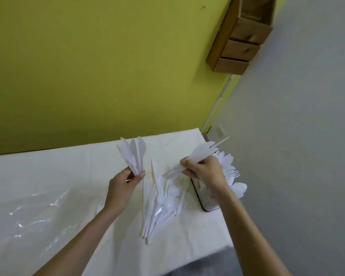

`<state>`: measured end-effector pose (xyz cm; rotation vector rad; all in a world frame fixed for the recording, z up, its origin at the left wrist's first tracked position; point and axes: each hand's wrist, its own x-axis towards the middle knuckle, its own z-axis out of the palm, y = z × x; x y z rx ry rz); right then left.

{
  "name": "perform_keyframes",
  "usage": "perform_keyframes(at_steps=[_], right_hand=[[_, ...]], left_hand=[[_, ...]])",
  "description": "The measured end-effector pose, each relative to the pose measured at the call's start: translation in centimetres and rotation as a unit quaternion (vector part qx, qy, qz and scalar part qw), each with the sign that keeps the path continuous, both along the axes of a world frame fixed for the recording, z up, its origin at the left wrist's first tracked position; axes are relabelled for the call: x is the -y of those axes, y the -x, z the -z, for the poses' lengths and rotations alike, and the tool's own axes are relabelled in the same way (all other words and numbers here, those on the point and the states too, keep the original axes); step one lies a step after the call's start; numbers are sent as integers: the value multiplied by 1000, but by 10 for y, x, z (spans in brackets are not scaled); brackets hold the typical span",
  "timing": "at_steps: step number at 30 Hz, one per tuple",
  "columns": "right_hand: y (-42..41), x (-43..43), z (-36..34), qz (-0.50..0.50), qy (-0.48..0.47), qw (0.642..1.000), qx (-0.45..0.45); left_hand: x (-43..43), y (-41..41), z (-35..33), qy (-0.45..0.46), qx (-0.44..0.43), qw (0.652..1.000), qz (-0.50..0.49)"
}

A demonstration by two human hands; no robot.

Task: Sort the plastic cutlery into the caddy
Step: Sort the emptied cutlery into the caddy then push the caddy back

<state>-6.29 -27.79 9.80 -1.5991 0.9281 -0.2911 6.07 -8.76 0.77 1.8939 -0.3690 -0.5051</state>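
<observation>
- The left hand (pixel 126 186) grips the handles of a small fan of white plastic knives (pixel 134 154); the blades stand up and spread apart above the fingers.
- The right hand (pixel 205 172) is curled round a thicker bundle of white cutlery (pixel 197 155), held slanting up to the right, just above the caddy.
- A thin wooden stick (pixel 222 142) pokes out of the top end of that bundle, beyond the white pieces.
- Between the two forearms lies the loose pile of cutlery (pixel 163 204) on the table: knives, forks and spoons crossing one another, most handles pointing towards the person.
- The caddy (pixel 196 194) stands at the right edge of the table, partly hidden by the right wrist. It has a dark rim and a pale side wall.
- Inside it, forks (pixel 233 173) jut out with tines to the right, spoon bowls (pixel 240 189) show nearer the person, and knife blades (pixel 227 158) fan out at the far end. How the compartments divide cannot be told.
- All the cutlery is plain white, slightly translucent plastic.
- The table (pixel 68 166) is covered in a white cloth, and a clear plastic sheet (pixel 28 216) lies crinkled and shiny over its left part.
- Behind stands a yellow-green wall (pixel 88 66), meeting a grey wall (pixel 307 136) at the right.
- A wooden drawer unit (pixel 243 40) sits in that corner.
</observation>
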Motion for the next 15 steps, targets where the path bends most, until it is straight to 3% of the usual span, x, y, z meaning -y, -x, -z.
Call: perform_keyframes(at_steps=[4, 9, 15], right_hand=[[26, 72, -28, 61, -55, 997, -9], [45, 115, -14, 131, 156, 972, -116], [45, 112, 11, -6, 253, 947, -196]], left_hand=[[46, 11, -24, 32, -4, 999, 39], [93, 36, -34, 56, -16, 996, 63], [153, 65, -39, 90, -64, 992, 57]])
